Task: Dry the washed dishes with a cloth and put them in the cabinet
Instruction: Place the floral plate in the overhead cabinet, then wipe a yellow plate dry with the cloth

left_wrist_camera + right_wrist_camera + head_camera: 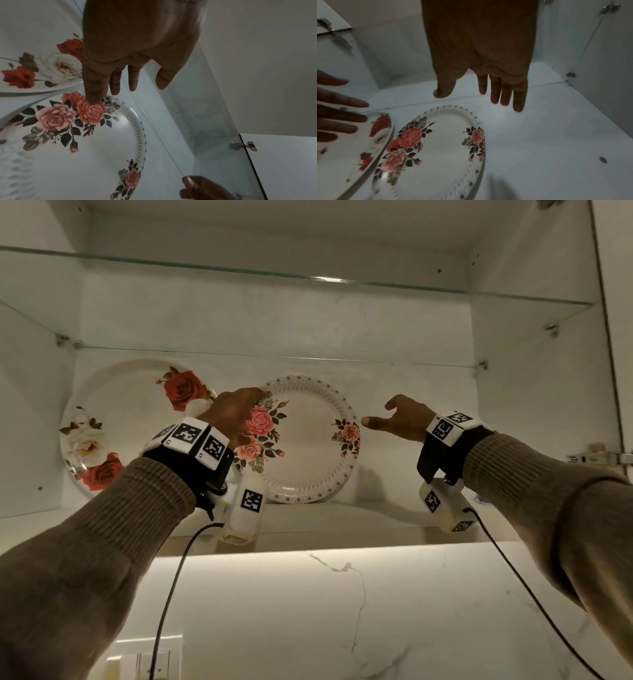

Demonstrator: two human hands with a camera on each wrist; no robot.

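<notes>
Two plates lean upright against the back wall of the cabinet on its bottom shelf (383,517). The pink-rose plate (308,453) with a dotted rim stands in the middle. The larger red-and-white-rose plate (126,422) is to its left. My left hand (239,409) is at the upper left rim of the pink-rose plate (96,155), fingers straight, its thumb tip (93,98) touching the painted rose. My right hand (383,417) hovers open just right of that plate (441,148), holding nothing and apart from it; its fingers (505,94) are straight. No cloth is in view.
A glass shelf (308,360) runs just above the plates, with another glass shelf (239,270) higher up. White cabinet side walls close in left and right, with a door hinge (597,457) at the right. The shelf is bare right of the plates. Below are a marble wall (342,611) and a switch plate (147,657).
</notes>
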